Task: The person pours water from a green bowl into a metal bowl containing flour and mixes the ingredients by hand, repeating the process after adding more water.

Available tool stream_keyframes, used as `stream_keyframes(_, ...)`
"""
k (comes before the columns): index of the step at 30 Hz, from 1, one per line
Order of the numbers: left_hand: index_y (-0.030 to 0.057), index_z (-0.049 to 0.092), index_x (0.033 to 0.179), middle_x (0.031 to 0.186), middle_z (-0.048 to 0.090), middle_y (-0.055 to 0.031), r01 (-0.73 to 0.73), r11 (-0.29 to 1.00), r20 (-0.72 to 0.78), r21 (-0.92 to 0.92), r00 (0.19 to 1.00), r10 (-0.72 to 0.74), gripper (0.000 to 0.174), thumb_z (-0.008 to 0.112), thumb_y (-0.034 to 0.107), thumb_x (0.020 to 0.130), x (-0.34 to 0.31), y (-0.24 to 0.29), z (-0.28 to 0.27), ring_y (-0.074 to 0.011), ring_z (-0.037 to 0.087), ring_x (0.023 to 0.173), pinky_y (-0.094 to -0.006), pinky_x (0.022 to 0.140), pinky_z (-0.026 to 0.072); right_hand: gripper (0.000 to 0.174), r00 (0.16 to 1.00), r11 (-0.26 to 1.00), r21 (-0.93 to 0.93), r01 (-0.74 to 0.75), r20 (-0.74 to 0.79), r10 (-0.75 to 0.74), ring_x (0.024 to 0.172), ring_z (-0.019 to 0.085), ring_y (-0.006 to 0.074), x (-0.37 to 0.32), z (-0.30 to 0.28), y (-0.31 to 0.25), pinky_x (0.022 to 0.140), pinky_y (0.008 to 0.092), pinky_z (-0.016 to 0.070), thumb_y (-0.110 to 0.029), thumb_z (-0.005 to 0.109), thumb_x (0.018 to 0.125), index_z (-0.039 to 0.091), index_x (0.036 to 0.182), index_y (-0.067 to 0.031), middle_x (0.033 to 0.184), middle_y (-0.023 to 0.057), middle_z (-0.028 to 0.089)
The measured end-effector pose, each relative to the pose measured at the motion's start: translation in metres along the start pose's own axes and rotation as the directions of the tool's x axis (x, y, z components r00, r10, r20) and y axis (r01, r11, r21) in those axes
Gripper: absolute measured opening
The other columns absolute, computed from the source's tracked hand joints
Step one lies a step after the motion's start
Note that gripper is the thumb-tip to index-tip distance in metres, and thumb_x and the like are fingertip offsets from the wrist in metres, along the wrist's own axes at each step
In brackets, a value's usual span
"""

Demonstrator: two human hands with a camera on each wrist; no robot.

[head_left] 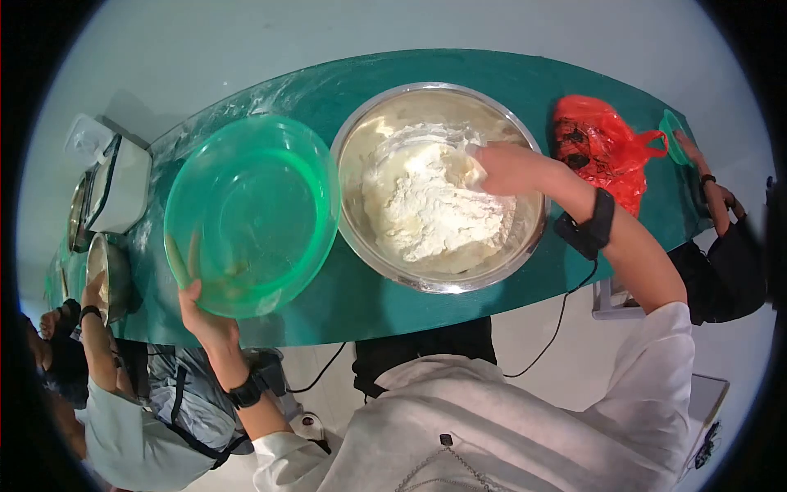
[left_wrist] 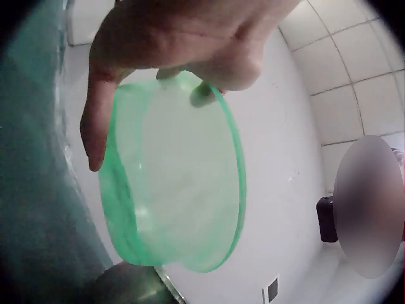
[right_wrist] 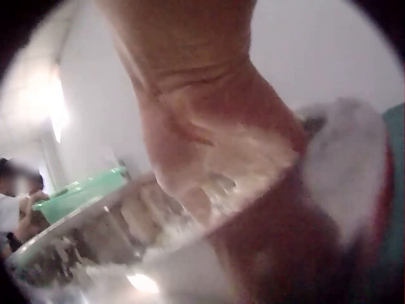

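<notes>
Currently, a green basin point(head_left: 251, 215) is held at its near edge by the left hand point(head_left: 211, 318), to the left of a steel bowl point(head_left: 361, 221). The wall of the basin is pinched by the left grip: the thumb is placed on one side, and the fingers are seen through the translucent plastic on the other. The side of the basin is brought up to the bowl rim in the head view; whether contact is made cannot be told.

The steel bowl is supported on the green counter point(head_left: 426, 67). A heap of white flour point(head_left: 447, 209) is contained in it, with a paler, wet-looking layer around the heap. The right hand point(head_left: 508, 168) is inserted over the right side of the bowl, and its fingers are lowered to the flour. White residue is shown on the palm in the right wrist view. The fingertips are partly hidden, so whether the right grip is spread or closed on flour cannot be told.

To the right of the bowl, a red plastic bag point(head_left: 602, 148) is laid on the counter. A black wrist strap point(head_left: 597, 225) is worn on the right arm.
</notes>
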State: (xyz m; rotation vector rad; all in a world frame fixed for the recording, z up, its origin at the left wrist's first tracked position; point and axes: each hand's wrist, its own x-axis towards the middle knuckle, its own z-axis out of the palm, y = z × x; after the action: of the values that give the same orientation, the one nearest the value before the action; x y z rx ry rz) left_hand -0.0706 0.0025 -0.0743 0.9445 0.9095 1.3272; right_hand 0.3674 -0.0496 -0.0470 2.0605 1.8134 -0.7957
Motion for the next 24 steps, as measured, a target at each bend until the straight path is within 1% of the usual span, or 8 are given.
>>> stream_keyframes(8,0.0031,0.026,0.146,0.139,0.044,-0.0136,0.097,0.993,-0.202,-0.074,0.973,-0.110,0.071,0.047,0.026,0.082,-0.042,-0.041,-0.052,-0.0288,0.051,0.116,-0.0459,0.095,0.0437,0.070,0.990,0.927,0.353,-0.131,0.099,0.102,0.111,0.057,0.0360,0.045,0.026,0.014,0.094,0.0396,0.0442,-0.045,0.063,0.080,0.049,0.126,0.0066,0.119,0.0274,0.057)
stream_keyframes(11,0.0007,0.028,0.145,0.131,0.047,-0.0157,0.190,0.981,-0.120,-0.037,0.974,-0.193,0.073,0.048,0.030,0.081,-0.054,-0.052,-0.072,-0.0340,0.062,0.093,-0.0452,0.085,0.0491,0.064,0.994,0.995,0.080,-0.067,0.086,0.060,0.107,0.059,0.0365,0.009,0.010,-0.005,0.091,0.0413,0.0457,-0.044,0.065,0.078,0.056,0.119,0.0047,0.115,0.0255,0.060)
stream_keyframes(13,0.0006,0.028,0.145,0.132,0.046,-0.0158,0.184,0.981,-0.133,-0.058,0.973,-0.190,0.073,0.048,0.030,0.081,-0.058,-0.061,-0.078,-0.0353,0.063,0.091,-0.0453,0.081,0.0508,0.054,0.973,0.952,-0.304,-0.015,0.215,0.084,0.100,0.061,0.0373,-0.010,0.007,-0.015,0.085,0.0434,0.0486,-0.039,0.067,0.074,0.062,0.107,0.0027,0.108,0.0240,0.062)
stream_keyframes(16,0.0001,0.027,0.145,0.134,0.045,-0.0160,0.150,0.986,-0.147,-0.072,0.976,-0.159,0.073,0.047,0.030,0.082,-0.057,-0.069,-0.074,-0.0372,0.064,0.089,-0.0453,0.073,0.0537,0.044,0.950,0.907,-0.403,0.123,0.312,0.010,0.094,0.063,0.0380,-0.003,0.022,-0.014,0.079,0.0443,0.0505,-0.034,0.068,0.070,0.065,0.096,0.0012,0.100,0.0233,0.064)
stream_keyframes(18,-0.0002,0.026,0.145,0.135,0.044,-0.0161,0.117,0.991,-0.177,-0.069,0.976,-0.127,0.073,0.046,0.029,0.082,-0.058,-0.071,-0.072,-0.0379,0.064,0.089,-0.0451,0.069,0.0548,0.040,0.937,0.912,-0.380,0.152,0.348,-0.011,0.090,0.062,0.0399,0.006,0.028,-0.015,0.075,0.0456,0.0501,-0.030,0.068,0.067,0.066,0.092,0.0018,0.098,0.0245,0.063)
stream_keyframes(20,-0.0010,0.026,0.145,0.137,0.041,-0.0155,0.094,0.995,-0.134,-0.030,0.986,-0.097,0.073,0.047,0.029,0.082,-0.057,-0.072,-0.072,-0.0379,0.064,0.090,-0.0437,0.066,0.0557,0.040,0.839,0.921,-0.107,0.375,0.461,-0.289,0.088,0.061,0.0418,0.017,0.033,-0.015,0.074,0.0472,0.0480,-0.021,0.068,0.066,0.063,0.098,0.0029,0.094,0.0259,0.062)
stream_keyframes(21,-0.0010,0.026,0.145,0.137,0.041,-0.0155,0.092,0.995,-0.144,-0.037,0.985,-0.097,0.073,0.047,0.029,0.082,-0.057,-0.072,-0.072,-0.0379,0.064,0.090,-0.0437,0.066,0.0557,0.040,0.836,0.918,-0.115,0.379,0.467,-0.287,0.088,0.061,0.0418,0.016,0.035,-0.016,0.074,0.0472,0.0480,-0.021,0.068,0.066,0.063,0.098,0.0029,0.094,0.0259,0.062)
stream_keyframes(24,-0.0017,0.026,0.144,0.132,0.046,-0.0179,0.090,0.996,-0.159,-0.027,0.983,-0.094,0.072,0.047,0.029,0.082,-0.058,-0.075,-0.075,-0.0363,0.064,0.090,-0.0436,0.067,0.0558,0.041,0.808,0.860,0.130,0.494,0.295,-0.509,0.086,0.059,0.0429,0.005,0.033,-0.041,0.075,0.0483,0.0458,-0.009,0.065,0.065,0.058,0.103,0.0038,0.088,0.0256,0.060)
